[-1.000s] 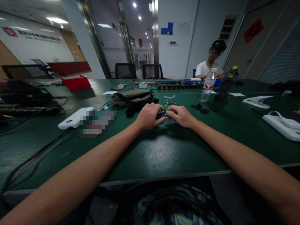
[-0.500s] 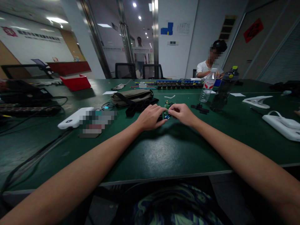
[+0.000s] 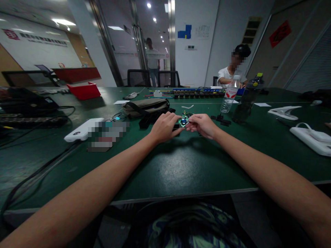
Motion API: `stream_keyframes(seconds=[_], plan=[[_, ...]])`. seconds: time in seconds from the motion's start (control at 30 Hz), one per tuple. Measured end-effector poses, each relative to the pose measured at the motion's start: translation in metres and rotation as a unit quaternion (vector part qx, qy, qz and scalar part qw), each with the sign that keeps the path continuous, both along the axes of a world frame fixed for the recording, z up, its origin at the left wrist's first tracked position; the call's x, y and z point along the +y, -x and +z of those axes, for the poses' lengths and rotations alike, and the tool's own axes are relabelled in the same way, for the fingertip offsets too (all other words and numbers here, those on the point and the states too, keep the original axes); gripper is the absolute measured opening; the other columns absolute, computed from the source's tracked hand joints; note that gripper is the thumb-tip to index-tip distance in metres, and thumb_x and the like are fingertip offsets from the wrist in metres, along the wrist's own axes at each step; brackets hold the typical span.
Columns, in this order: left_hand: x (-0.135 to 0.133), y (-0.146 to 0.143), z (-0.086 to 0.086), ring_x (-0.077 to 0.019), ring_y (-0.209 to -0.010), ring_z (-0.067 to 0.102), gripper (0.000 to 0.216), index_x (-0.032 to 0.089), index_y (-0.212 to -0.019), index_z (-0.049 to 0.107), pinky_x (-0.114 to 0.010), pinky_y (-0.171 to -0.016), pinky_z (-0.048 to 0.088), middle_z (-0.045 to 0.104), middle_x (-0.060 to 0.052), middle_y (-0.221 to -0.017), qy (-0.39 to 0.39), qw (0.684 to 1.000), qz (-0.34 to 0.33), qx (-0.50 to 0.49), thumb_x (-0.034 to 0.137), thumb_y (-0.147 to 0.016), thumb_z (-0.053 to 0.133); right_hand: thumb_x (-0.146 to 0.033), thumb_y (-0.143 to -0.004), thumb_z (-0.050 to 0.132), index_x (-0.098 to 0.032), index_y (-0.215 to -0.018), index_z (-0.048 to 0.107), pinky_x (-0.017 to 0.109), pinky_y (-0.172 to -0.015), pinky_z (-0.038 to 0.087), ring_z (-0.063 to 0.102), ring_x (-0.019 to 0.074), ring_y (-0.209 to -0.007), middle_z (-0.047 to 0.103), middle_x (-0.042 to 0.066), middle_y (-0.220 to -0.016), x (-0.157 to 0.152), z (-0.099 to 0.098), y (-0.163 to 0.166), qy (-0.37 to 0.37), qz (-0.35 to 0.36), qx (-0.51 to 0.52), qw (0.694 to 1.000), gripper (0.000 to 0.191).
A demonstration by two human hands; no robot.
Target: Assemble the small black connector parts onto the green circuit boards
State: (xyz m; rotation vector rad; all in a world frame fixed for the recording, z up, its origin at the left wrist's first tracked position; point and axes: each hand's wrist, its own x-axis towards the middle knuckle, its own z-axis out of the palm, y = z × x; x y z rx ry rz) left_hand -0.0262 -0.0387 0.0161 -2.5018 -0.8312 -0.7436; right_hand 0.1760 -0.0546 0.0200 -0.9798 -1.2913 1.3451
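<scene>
A small green circuit board (image 3: 184, 120) with blue parts is held just above the dark green table (image 3: 176, 168), between my two hands. My left hand (image 3: 164, 126) curls around its left side, fingers closed, with a small black part under the fingertips. My right hand (image 3: 203, 124) pinches the board's right edge with thumb and fingers closed. Both forearms stretch out from the near table edge.
A khaki bag (image 3: 144, 106) and black straps lie just behind the hands. A white device (image 3: 82, 129) lies at left, cables at far left. A water bottle (image 3: 228, 94), a dark bottle (image 3: 247, 98) and small black parts (image 3: 221, 119) stand at right. A person sits across the table.
The board has been lifted and tilted between the hands. My right hand shifted slightly right and now pinches its edge; a person beyond the glass door walked left.
</scene>
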Motion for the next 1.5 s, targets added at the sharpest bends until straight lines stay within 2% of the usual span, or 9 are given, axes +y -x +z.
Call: stream_keyframes(seconds=[0.17, 0.33, 0.5, 0.73, 0.87, 1.0, 1.5], plan=[[0.0, 0.0, 0.0, -0.0268, -0.095, 0.055, 0.035, 0.015, -0.118, 0.059, -0.039, -0.08, 0.04, 0.064, -0.012, -0.099, -0.011, 1.0, 0.011, 0.003, 0.039, -0.095, 0.047, -0.025, -0.075, 0.07, -0.017, -0.071, 0.059, 0.018, -0.045, 0.047, 0.067, 0.0123, -0.054, 0.07, 0.004, -0.064, 0.001, -0.001, -0.002, -0.025, 0.017, -0.042, 0.999, 0.015], [0.0, -0.001, 0.0, -0.0264, -0.093, 0.056, 0.036, 0.014, -0.12, 0.059, -0.038, -0.079, 0.04, 0.065, -0.011, -0.097, -0.002, 1.0, 0.012, 0.012, 0.036, -0.094, 0.047, -0.03, -0.074, 0.065, -0.017, -0.066, 0.059, 0.02, -0.042, 0.036, 0.05, 0.0083, -0.042, 0.06, -0.002, -0.051, 0.001, -0.002, -0.005, -0.135, -0.006, -0.167, 0.977, 0.017], [0.0, 0.0, 0.0, -0.0263, -0.093, 0.056, 0.039, 0.014, -0.127, 0.056, -0.038, -0.079, 0.04, 0.066, -0.011, -0.096, -0.004, 1.0, 0.012, 0.017, 0.033, -0.094, 0.046, -0.036, -0.072, 0.061, -0.017, -0.061, 0.059, 0.023, -0.048, 0.029, 0.039, 0.0079, -0.046, 0.046, -0.006, -0.047, 0.0, 0.001, -0.007, -0.221, -0.034, -0.225, 0.948, 0.023], [0.002, 0.0, -0.001, -0.0249, -0.088, 0.063, 0.041, 0.013, -0.125, 0.059, -0.035, -0.077, 0.041, 0.07, -0.011, -0.093, 0.005, 0.999, 0.033, 0.014, 0.039, -0.096, 0.048, -0.043, -0.07, 0.06, -0.016, -0.064, 0.061, 0.025, -0.052, 0.027, 0.035, 0.0086, -0.049, 0.04, -0.007, -0.048, 0.002, 0.002, -0.008, -0.211, -0.035, -0.221, 0.951, 0.028], [0.0, -0.002, -0.003, -0.0225, -0.077, 0.069, 0.043, 0.017, -0.131, 0.055, -0.031, -0.069, 0.043, 0.074, -0.008, -0.085, 0.04, 0.995, 0.088, 0.021, 0.043, -0.098, 0.045, -0.044, -0.072, 0.058, -0.015, -0.064, 0.062, 0.026, -0.053, 0.026, 0.036, 0.009, -0.051, 0.043, -0.005, -0.051, 0.002, 0.001, -0.009, -0.231, -0.043, -0.252, 0.939, 0.03], [-0.004, -0.004, -0.002, -0.0249, -0.077, 0.072, 0.048, 0.02, -0.136, 0.053, -0.028, -0.061, 0.043, 0.076, -0.009, -0.088, 0.059, 0.989, 0.13, 0.036, 0.048, -0.099, 0.041, -0.043, -0.075, 0.055, -0.015, -0.063, 0.062, 0.026, -0.054, 0.025, 0.035, 0.0093, -0.052, 0.044, -0.004, -0.052, 0.002, 0.0, -0.01, -0.249, -0.054, -0.282, 0.925, 0.031], [-0.006, -0.005, 0.001, -0.0264, -0.078, 0.074, 0.05, 0.019, -0.138, 0.052, -0.029, -0.061, 0.048, 0.077, -0.01, -0.089, 0.057, 0.985, 0.147, 0.065, 0.049, -0.1, 0.038, -0.035, -0.083, 0.052, -0.015, -0.066, 0.062, 0.026, -0.057, 0.025, 0.038, 0.0102, -0.054, 0.046, -0.003, -0.054, 0.002, 0.002, -0.014, -0.284, -0.066, -0.375, 0.88, 0.028]])
